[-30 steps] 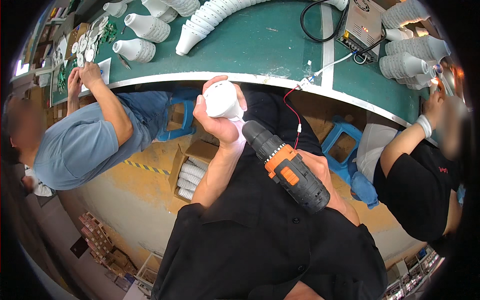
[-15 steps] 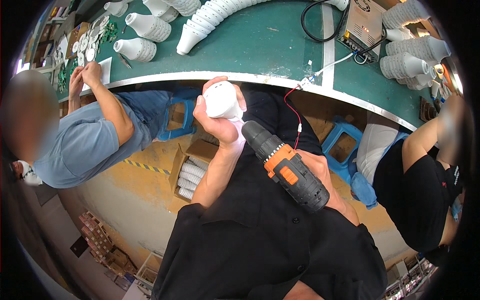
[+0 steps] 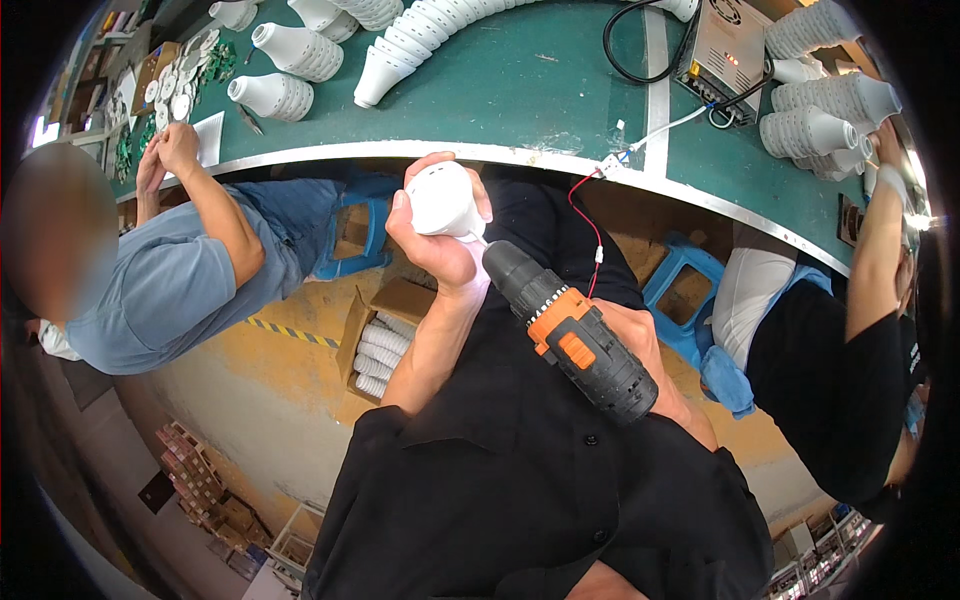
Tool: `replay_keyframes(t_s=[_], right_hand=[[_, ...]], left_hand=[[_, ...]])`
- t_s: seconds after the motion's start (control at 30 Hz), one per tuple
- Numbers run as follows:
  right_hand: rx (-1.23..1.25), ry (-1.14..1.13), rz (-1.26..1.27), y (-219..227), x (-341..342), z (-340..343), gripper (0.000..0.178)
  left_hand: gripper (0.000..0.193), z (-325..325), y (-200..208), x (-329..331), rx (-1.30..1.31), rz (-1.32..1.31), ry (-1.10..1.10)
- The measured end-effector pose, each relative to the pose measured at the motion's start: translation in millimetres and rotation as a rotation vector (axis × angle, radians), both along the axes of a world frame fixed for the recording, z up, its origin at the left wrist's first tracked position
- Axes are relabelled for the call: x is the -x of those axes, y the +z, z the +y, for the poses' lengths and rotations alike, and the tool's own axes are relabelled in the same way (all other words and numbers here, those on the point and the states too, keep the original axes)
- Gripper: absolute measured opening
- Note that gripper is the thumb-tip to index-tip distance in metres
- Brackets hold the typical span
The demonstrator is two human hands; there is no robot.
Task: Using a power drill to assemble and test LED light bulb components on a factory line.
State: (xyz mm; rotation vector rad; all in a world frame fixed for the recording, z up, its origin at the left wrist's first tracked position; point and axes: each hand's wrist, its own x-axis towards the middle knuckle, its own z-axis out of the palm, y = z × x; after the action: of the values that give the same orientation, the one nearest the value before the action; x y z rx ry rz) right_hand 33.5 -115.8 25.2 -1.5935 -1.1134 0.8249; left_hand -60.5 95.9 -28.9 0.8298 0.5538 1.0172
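My left hand (image 3: 445, 258) is closed round a white cone-shaped plastic housing (image 3: 441, 198), wide end up, just in front of the table edge. My right hand (image 3: 630, 328) grips a black and orange cordless drill driver (image 3: 572, 335); its body hides most of the fingers. The chuck points up and left at the housing's lower side, and a thin bit reaches to it. Whether the bit sits inside the housing is hard to make out. Bright light falls on my left wrist beside the chuck.
A green table (image 3: 520, 90) carries stacked white cones (image 3: 420, 40) and a metal power supply (image 3: 725, 60), from which a red wire (image 3: 597, 240) hangs near the drill. Co-workers sit left and right by blue stools (image 3: 685, 285). A carton (image 3: 375, 345) of white parts lies below.
My hands, the housing and the drill stay nearly still. The co-worker on the right has stretched an arm forward to the stacked cones at the table's right end.
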Motion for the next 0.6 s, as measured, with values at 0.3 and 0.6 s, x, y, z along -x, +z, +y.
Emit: replay_keyframes(t_s=[0.3,0.6], right_hand=[[-0.02,-0.004,-0.006,0.0,-0.8,0.9,0.021],[-0.031,0.0,-0.018,1.3,-1.6,3.1,0.021]], left_hand=[[0.058,-1.5,-0.7,0.7,0.013,0.004,0.006],[0.059,-2.1,-2.3,1.4,0.012,0.002,0.004]])
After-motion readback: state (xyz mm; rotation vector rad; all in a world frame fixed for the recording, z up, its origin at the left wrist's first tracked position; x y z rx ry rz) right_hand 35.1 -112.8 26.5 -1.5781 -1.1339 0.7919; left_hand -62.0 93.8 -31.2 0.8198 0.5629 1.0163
